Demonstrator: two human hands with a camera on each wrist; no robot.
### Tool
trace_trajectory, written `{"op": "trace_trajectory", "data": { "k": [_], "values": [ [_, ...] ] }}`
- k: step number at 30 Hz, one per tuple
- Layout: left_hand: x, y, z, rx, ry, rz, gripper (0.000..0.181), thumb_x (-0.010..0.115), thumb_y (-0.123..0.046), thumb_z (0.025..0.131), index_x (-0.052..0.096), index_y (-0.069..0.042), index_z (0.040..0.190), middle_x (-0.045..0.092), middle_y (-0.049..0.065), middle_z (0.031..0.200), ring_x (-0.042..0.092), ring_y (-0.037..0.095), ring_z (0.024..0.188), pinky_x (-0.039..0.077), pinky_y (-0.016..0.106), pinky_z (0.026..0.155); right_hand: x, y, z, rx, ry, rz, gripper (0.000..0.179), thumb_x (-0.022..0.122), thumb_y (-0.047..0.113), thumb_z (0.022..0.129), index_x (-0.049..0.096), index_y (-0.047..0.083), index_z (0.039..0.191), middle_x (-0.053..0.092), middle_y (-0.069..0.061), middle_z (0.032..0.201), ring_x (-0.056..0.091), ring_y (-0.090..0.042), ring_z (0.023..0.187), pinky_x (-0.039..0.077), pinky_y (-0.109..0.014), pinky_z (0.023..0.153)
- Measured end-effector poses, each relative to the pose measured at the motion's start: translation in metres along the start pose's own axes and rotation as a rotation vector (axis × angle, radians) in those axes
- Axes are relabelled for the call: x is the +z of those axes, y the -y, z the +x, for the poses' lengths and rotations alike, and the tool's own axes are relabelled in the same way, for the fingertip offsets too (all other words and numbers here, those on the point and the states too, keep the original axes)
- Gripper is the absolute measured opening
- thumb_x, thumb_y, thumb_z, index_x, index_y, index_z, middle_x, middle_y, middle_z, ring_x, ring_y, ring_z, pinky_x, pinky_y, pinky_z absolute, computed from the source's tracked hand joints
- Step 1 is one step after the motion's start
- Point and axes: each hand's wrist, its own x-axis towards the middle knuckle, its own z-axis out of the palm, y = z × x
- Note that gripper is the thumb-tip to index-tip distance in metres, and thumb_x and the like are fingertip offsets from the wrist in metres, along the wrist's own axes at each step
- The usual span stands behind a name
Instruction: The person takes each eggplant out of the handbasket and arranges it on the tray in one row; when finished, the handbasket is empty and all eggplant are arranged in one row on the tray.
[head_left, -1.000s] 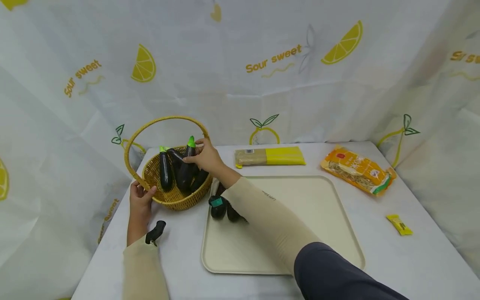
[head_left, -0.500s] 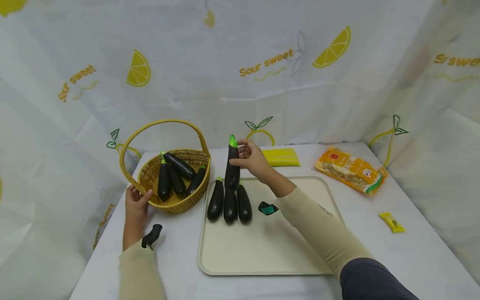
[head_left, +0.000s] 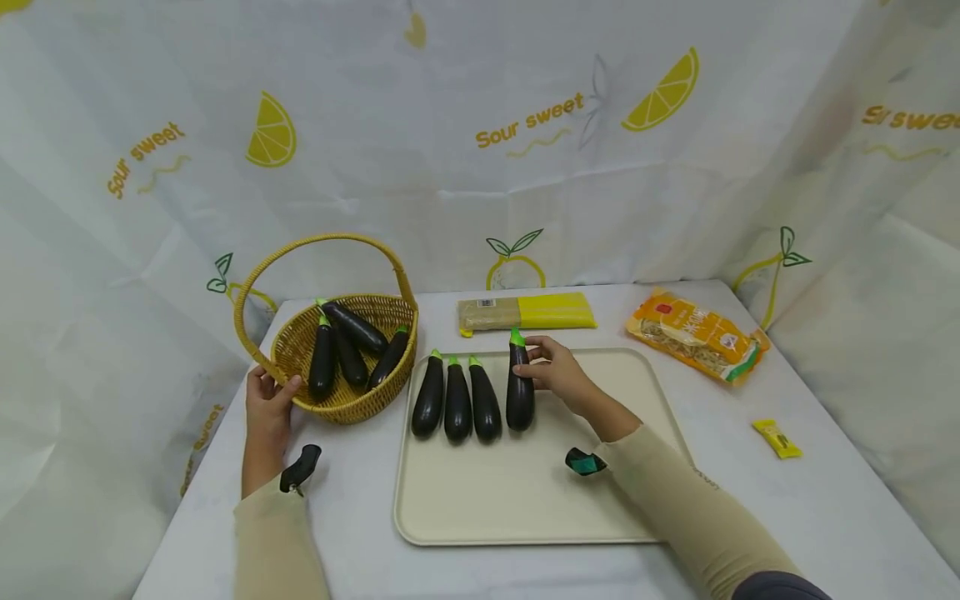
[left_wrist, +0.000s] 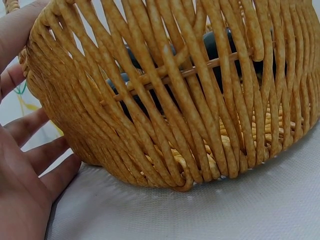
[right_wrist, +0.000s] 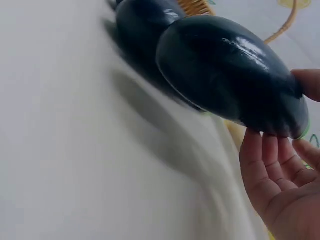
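Note:
My right hand [head_left: 558, 375] pinches an eggplant [head_left: 520, 392] near its green stem, thumb on one side and fingers on the other. In the right wrist view this eggplant [right_wrist: 225, 70] hangs tilted over the tray, its shadow below it. To its left, three more eggplants [head_left: 457, 404] lie side by side on the beige tray [head_left: 525, 500]. My left hand [head_left: 268, 412] grips the wicker basket [head_left: 360, 408] at its left rim, by the foot of the tall handle. Several eggplants [head_left: 356, 325] lie inside; the left wrist view shows them only through gaps in the weave [left_wrist: 165, 100].
Behind the tray lies a yellow and tan packet [head_left: 528, 312]. An orange food bag [head_left: 697, 333] rests at the back right, with a small yellow sachet [head_left: 777, 438] in front of it. A lemon-print curtain [head_left: 420, 183] hangs behind the white table [head_left: 360, 517].
My right hand has lifted one eggplant out of the basket and carried it right, past the three on the tray, and down towards the tray. My left hand has stayed at the basket rim.

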Motion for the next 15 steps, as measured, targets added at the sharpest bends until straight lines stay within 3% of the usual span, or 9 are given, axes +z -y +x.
{"op": "trace_trajectory", "data": {
  "k": [5, 9, 15],
  "values": [
    [0.000, 0.000, 0.001, -0.003, -0.008, -0.002, 0.049, 0.067, 0.002, 0.089, 0.043, -0.016, 0.128, 0.044, 0.010, 0.138, 0.043, 0.023, 0.125, 0.040, 0.023, 0.097, 0.011, -0.018, 0.005, 0.056, 0.016, -0.052, 0.063, 0.073, 0.013, 0.087, 0.042, 0.002, 0.141, 0.053, -0.020, 0.114, 0.063, -0.024, 0.085, 0.055, -0.036, 0.071],
    [-0.001, 0.002, 0.001, -0.005, -0.015, -0.001, 0.049, 0.066, 0.003, 0.089, 0.043, -0.016, 0.128, 0.044, 0.009, 0.137, 0.043, 0.024, 0.125, 0.041, 0.023, 0.096, 0.020, -0.022, 0.007, 0.081, -0.036, -0.115, 0.060, 0.073, 0.016, 0.088, 0.045, 0.001, 0.139, 0.057, -0.020, 0.114, 0.063, -0.023, 0.086, 0.054, -0.034, 0.071],
    [0.001, 0.004, 0.000, 0.012, -0.020, -0.028, 0.048, 0.065, 0.006, 0.089, 0.044, -0.016, 0.126, 0.046, 0.009, 0.134, 0.045, 0.023, 0.120, 0.042, 0.022, 0.091, 0.024, -0.017, 0.006, 0.048, -0.070, -0.313, 0.058, 0.073, 0.028, 0.088, 0.051, 0.001, 0.135, 0.061, -0.016, 0.115, 0.062, -0.022, 0.085, 0.053, -0.033, 0.068]
  ]
}}
